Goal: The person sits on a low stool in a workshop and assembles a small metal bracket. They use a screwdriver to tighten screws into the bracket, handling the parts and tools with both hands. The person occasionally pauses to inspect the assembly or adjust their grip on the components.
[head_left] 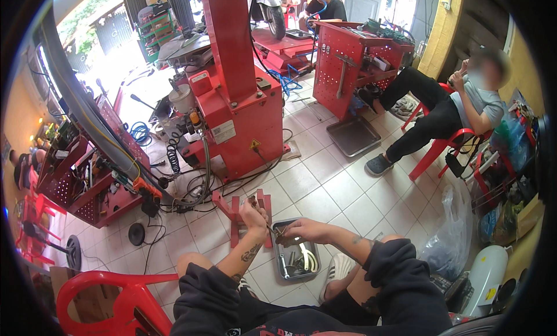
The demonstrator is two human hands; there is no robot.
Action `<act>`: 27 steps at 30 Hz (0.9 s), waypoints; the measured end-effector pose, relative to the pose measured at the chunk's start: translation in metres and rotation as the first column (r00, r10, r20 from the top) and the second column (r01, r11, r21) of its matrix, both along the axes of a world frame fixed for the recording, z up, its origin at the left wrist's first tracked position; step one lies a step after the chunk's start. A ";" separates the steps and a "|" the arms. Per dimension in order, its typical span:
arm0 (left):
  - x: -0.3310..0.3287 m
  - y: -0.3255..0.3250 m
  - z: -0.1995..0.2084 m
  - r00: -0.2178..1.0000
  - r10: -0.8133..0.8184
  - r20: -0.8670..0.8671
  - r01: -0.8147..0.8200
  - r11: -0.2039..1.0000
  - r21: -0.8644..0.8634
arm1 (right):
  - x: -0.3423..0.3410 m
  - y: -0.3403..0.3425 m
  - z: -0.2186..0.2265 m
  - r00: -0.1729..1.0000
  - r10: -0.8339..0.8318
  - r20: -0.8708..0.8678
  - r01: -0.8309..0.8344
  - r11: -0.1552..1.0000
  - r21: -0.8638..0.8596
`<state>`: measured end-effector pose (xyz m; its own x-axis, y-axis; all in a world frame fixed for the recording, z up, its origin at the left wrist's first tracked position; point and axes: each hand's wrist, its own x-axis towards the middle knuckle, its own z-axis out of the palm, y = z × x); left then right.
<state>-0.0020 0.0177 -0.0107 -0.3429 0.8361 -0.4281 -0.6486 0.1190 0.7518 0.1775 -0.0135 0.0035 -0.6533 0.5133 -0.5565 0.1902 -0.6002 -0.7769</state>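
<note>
My left hand (253,214) is closed in front of a low red metal stand (235,224), its fingers wrapped round something small and dark that I cannot make out. Just to its right, my right hand (300,229) reaches over the far end of a grey rectangular tray (317,270). Its fingers are closed on a small, dark, brownish piece whose kind does not show. A curved cream-coloured part (310,256) lies in the tray, along with a long silvery tool (284,266) by the left side and several dark pieces.
Ahead stands a red tyre-changing machine (249,133) with cables and hoses round its base. A red tool cart (342,69) and a flat metal pan (354,137) are beyond. At right a person (464,104) sits on a red chair. A red plastic chair (116,284) is at my left.
</note>
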 end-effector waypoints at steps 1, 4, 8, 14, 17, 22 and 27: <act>-0.001 0.000 0.001 1.000 0.007 0.014 -0.007 1.000 -0.004 | 0.001 0.001 0.002 0.999 0.036 -0.010 -0.036 0.999 0.041; 0.001 -0.003 0.006 1.000 0.010 -0.015 -0.010 1.000 -0.012 | 0.003 0.002 0.003 0.994 0.107 -0.019 -0.104 0.988 0.117; 0.001 -0.001 0.000 0.999 -0.021 -0.046 0.022 1.000 0.014 | 0.003 -0.001 -0.021 0.996 0.072 0.044 -0.077 0.989 0.128; -0.002 -0.001 0.002 0.999 -0.008 -0.046 0.009 1.000 0.017 | 0.000 -0.002 0.005 0.994 0.107 -0.006 -0.107 0.994 0.008; -0.002 -0.001 0.000 0.999 0.002 -0.043 -0.001 1.000 0.021 | 0.005 0.003 0.005 0.983 0.175 -0.063 -0.171 0.983 0.061; 0.000 0.000 0.000 0.997 -0.011 -0.079 0.014 0.999 0.035 | 0.005 0.003 0.000 0.967 0.217 0.133 -0.240 0.952 0.188; 0.000 -0.002 0.003 0.996 -0.034 -0.078 0.035 0.999 0.008 | -0.001 -0.002 0.001 0.997 0.049 0.067 -0.052 0.997 0.052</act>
